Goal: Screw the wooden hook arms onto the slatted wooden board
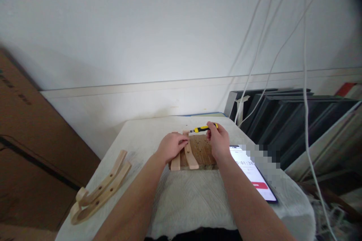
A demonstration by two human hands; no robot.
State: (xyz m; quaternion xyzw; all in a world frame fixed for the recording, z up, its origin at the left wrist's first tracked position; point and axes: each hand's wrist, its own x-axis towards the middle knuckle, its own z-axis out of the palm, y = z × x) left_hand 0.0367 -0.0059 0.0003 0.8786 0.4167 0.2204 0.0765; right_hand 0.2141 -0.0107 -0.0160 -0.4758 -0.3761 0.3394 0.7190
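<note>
My right hand (219, 139) is closed round the handle of a yellow and black screwdriver (201, 129), its shaft pointing left. The screwdriver's tip is near the far end of a curved light wooden piece (191, 160), which has a dark hole and lies across a brown wooden board (202, 150) full of small holes. Against that piece, my left hand (173, 147) presses with its fingers bent together; what lies under the fingertips is hidden. A second light wooden piece (175, 163) sits on the board's left end, partly under my left hand.
Two curved wooden hooks (98, 196) with holes lie at the table's left. Right of the board rests a phone (250, 173) showing a timer. A white cloth covers the table (195, 203). Dark panels (271, 116) and hanging cables (305, 101) stand right; a cardboard box (36, 150) is left.
</note>
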